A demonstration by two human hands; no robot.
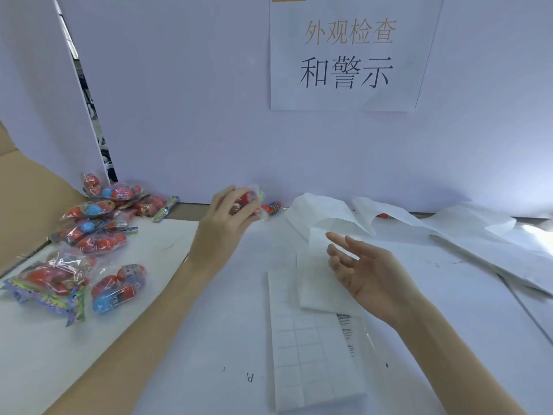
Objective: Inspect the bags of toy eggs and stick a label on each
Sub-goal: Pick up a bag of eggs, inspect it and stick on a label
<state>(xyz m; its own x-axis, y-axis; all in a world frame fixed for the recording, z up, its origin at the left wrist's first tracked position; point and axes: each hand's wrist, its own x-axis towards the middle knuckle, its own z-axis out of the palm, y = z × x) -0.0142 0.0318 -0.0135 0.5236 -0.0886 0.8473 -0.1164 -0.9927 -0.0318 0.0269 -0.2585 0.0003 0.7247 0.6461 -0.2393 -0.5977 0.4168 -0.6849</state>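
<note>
My left hand grips a clear bag of red toy eggs, lifted above the table near the back wall. My right hand hovers palm-up with relaxed fingers over the label sheet, holding nothing that I can see. The sheet is a white grid with most labels peeled off; a column of printed warning labels is left along its right side. A pile of bagged red and blue eggs lies at the left. One more egg bag lies by the wall behind my left hand.
Crumpled white backing paper and more used sheets spread across the right of the table. A brown cardboard box flap stands at the far left. A paper sign hangs on the white partition behind.
</note>
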